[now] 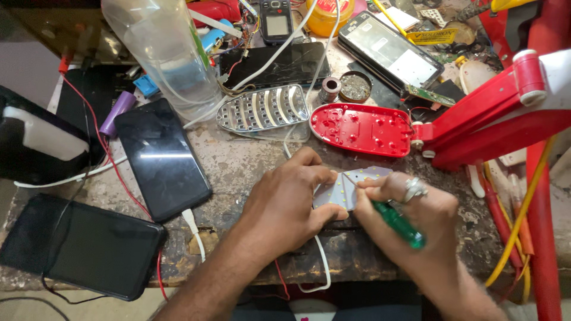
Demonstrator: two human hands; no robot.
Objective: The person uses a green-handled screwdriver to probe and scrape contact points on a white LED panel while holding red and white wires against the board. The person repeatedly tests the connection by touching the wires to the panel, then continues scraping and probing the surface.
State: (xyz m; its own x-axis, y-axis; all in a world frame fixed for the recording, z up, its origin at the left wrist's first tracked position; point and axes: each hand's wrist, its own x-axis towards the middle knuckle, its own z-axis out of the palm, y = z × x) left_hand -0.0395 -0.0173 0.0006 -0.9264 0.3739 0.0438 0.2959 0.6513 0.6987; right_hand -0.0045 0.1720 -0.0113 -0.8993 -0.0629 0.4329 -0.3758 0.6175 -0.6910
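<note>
My left hand [291, 202] grips a pale LED circuit board [345, 189] studded with small yellow dots, holding it flat near the front edge of the worn workbench [238, 166]. My right hand [410, 214], with a ring on one finger, is closed on a screwdriver with a green handle [399, 223]; its thin shaft points up-left onto the board. Just beyond the board lie the red lamp head cover [360, 128] of a red lamp [493, 119] and a silver reflector plate [263, 108].
A black smartphone [162, 156] on a white cable lies at left, a dark tablet [83, 246] at the front left. A clear plastic bottle [169, 53], several opened phones [279, 64], a solder tin [355, 86] and wires crowd the back. Red and yellow cables [523, 220] hang at right.
</note>
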